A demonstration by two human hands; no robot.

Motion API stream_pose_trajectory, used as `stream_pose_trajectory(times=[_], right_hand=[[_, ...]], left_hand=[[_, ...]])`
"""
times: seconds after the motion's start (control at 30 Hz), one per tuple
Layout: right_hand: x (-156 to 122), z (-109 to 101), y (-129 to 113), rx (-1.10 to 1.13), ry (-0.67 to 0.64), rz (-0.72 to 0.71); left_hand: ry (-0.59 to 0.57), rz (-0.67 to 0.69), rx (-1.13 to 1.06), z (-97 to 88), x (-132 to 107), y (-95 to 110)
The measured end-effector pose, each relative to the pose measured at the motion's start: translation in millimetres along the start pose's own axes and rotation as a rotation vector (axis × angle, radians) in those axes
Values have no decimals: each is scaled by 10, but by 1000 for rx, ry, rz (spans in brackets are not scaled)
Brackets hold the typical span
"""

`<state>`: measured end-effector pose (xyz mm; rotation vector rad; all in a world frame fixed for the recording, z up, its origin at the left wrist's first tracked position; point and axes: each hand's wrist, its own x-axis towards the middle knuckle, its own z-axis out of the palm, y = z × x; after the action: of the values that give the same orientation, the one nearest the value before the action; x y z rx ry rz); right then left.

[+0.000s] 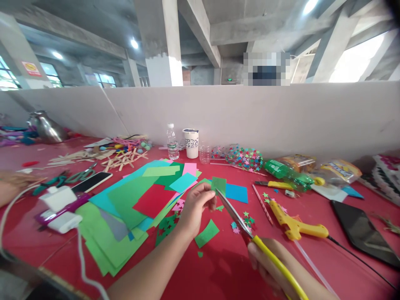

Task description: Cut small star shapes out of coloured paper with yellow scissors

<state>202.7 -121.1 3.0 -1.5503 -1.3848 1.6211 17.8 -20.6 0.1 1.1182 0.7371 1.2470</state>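
Observation:
My left hand [195, 208] pinches a small green paper piece [218, 184] above the red table [225, 262]. My right hand [265, 262] grips yellow-handled scissors [246, 229], whose blades reach up to the lower edge of that green piece. A cut green scrap [206, 233] lies on the table just below my left hand. Small foam stars [245, 221] are scattered beside the blades.
A pile of green, teal, red and pink paper sheets [137, 204] lies left. A yellow glue gun [293, 223], pencil [261, 204], phone [364, 231], water bottle [171, 141], white cup [191, 143], wooden sticks [121, 158] and green scissors [65, 178] surround them. Another person's hand [12, 185] rests at far left.

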Motion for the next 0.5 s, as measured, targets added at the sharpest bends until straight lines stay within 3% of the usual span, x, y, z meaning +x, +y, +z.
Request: stream_pose_trajectory(times=[0.17,0.3,0.5], right_hand=[[-8,55,40,6,57,56],[35,61,148,29,99,-15],[48,-2,191,-46,50,-38]], left_hand=[[69,-16,-74,-13,28,8],[36,4,-42,-8,19,15],[13,27,-13,-2,8,32]])
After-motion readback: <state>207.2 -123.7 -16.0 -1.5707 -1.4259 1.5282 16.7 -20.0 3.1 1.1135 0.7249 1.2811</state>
